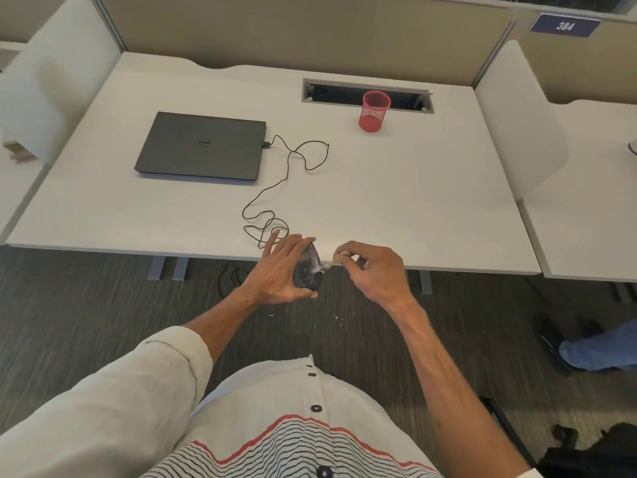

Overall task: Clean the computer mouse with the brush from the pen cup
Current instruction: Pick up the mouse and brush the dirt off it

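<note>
Mouse (pixel 307 270) lifted clear of the desk (pixel 396 201), low centre of frame just past the near edge, cupped on its side in the left hand (pixel 281 270); tilt likely meant to expose a face to the bristles. Right hand (pixel 374 270) pinches a small brush (pixel 331 263), tip touching the mouse. Both forearms reach forward, wrists bent inward toward each other. Cable (pixel 286 174) trails slack to the closed laptop (pixel 201 146), upper left. Red pen cup (pixel 374 111) stands well apart, upper centre
</note>
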{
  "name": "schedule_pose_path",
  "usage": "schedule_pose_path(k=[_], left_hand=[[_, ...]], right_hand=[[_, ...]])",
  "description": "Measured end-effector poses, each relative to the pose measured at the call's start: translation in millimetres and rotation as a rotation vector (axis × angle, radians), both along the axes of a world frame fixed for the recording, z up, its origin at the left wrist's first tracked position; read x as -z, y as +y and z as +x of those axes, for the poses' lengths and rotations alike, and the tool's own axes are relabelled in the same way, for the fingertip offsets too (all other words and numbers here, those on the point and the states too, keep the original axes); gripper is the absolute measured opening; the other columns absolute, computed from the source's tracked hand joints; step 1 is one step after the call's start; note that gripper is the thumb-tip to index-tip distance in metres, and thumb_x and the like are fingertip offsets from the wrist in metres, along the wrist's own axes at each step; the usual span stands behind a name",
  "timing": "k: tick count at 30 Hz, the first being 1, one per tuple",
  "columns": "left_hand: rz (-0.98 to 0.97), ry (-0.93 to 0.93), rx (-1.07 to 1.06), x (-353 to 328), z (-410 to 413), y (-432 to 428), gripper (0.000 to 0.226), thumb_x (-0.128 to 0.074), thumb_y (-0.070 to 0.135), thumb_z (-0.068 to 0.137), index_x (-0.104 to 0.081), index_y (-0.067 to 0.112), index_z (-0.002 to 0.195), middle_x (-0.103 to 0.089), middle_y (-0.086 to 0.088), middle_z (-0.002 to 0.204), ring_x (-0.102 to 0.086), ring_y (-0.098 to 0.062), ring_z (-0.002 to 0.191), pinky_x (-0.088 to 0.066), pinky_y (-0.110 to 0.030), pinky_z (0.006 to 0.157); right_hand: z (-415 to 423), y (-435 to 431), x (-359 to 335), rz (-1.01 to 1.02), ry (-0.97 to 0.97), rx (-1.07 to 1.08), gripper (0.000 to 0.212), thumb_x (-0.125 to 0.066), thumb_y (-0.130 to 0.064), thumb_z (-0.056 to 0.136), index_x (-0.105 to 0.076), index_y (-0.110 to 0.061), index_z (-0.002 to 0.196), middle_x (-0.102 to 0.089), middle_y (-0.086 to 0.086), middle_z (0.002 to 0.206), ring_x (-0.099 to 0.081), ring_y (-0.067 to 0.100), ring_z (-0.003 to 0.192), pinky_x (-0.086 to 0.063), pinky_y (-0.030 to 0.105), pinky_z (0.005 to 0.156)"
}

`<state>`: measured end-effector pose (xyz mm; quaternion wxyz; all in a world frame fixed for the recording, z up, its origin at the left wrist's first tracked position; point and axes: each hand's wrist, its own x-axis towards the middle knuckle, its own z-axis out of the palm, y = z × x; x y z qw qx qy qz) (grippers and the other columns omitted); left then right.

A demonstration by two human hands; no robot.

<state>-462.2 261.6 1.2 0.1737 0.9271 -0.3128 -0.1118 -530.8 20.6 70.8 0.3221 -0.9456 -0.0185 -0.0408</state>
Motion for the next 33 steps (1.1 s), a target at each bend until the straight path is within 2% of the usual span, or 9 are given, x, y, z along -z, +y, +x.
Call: schedule_pose_path(k=[6,9,11,13,18,22,24,29,33], left_hand=[[0.073,-0.004,0.01,2,1,-2,0.13,-0.07,0.092,0.075,-0.018,0.025,0.173,-0.035,-0.003,0.17,-0.026,-0.022,0.166,0.006,-0.058,0.139],[0.076,0.005,0.004,0,3,-3,0.13,-0.071,0.093,0.074,-0.02,0.025,0.172,-0.037,-0.002,0.167,-0.03,-0.022,0.163,0.004,-0.057,0.139],[0.086,0.011,0.001,-1,6,-4,0.13,-0.071,0.093,0.074,-0.02,0.025,0.172,-0.037,-0.002,0.167,-0.031,-0.023,0.163,0.002,-0.057,0.139],[0.104,0.011,0.002,-2,7,-4,0.131,-0.071,0.093,0.074,-0.02,0.024,0.173,-0.037,-0.002,0.167,-0.031,-0.023,0.163,0.001,-0.057,0.139],[0.12,0.002,-0.002,-2,9,-3,0.128,-0.074,0.09,0.074,-0.023,0.023,0.171,-0.039,-0.003,0.166,-0.034,-0.024,0.161,-0.005,-0.056,0.139],[0.162,-0.01,-0.001,-1,9,-1,0.127,-0.071,0.09,0.076,-0.021,0.023,0.172,-0.039,-0.004,0.165,-0.035,-0.023,0.159,-0.007,-0.056,0.139],[0.161,-0.006,-0.003,0,9,0,0.127,-0.07,0.09,0.077,-0.02,0.023,0.172,-0.039,-0.004,0.165,-0.035,-0.023,0.159,-0.008,-0.054,0.139],[0.167,0.009,-0.006,1,10,0,0.128,-0.072,0.089,0.077,-0.018,0.024,0.173,-0.036,-0.005,0.168,-0.031,-0.024,0.162,-0.006,-0.054,0.139],[0.149,0.009,-0.007,1,9,-2,0.126,-0.074,0.087,0.076,-0.021,0.024,0.172,-0.038,-0.005,0.167,-0.032,-0.024,0.162,-0.007,-0.054,0.14]], right_hand=[[0,3,1,-0.059,-0.056,0.014,0.013,-0.062,-0.045,0.111,-0.068,-0.036,0.118,-0.077,-0.012,0.078,-0.073,0.009,0.063,-0.066,0.038,0.071],[0,12,5,-0.086,-0.149,-0.055,0.019,-0.063,-0.041,0.111,-0.074,-0.033,0.125,-0.083,-0.013,0.102,-0.076,0.01,0.071,-0.067,0.034,0.075],[1,17,9,-0.102,-0.216,-0.095,0.024,-0.066,-0.034,0.11,-0.078,-0.026,0.13,-0.084,-0.01,0.119,-0.082,0.014,0.086,-0.068,0.032,0.082],[1,20,13,-0.121,-0.244,-0.121,0.027,-0.071,-0.028,0.107,-0.079,-0.021,0.132,-0.084,-0.005,0.124,-0.083,0.019,0.098,-0.068,0.033,0.087],[-2,20,13,-0.172,-0.205,-0.209,0.021,-0.073,-0.028,0.105,-0.081,-0.025,0.124,-0.086,-0.007,0.108,-0.081,0.017,0.084,-0.068,0.034,0.075],[-4,13,14,-0.196,-0.03,-0.261,0.018,-0.067,-0.039,0.109,-0.082,-0.035,0.117,-0.082,-0.012,0.09,-0.07,0.012,0.07,-0.053,0.026,0.069],[-6,11,14,-0.173,0.021,-0.269,0.015,-0.069,-0.039,0.108,-0.083,-0.035,0.112,-0.081,-0.012,0.086,-0.069,0.011,0.07,-0.053,0.026,0.071],[-1,16,10,-0.032,-0.108,-0.121,0.018,-0.074,-0.042,0.104,-0.083,-0.035,0.117,-0.085,-0.014,0.103,-0.074,0.007,0.078,-0.063,0.028,0.075],[4,29,11,-0.047,-0.225,-0.075,0.02,-0.077,-0.03,0.103,-0.084,-0.03,0.122,-0.085,-0.012,0.113,-0.082,0.013,0.092,-0.065,0.03,0.081]])
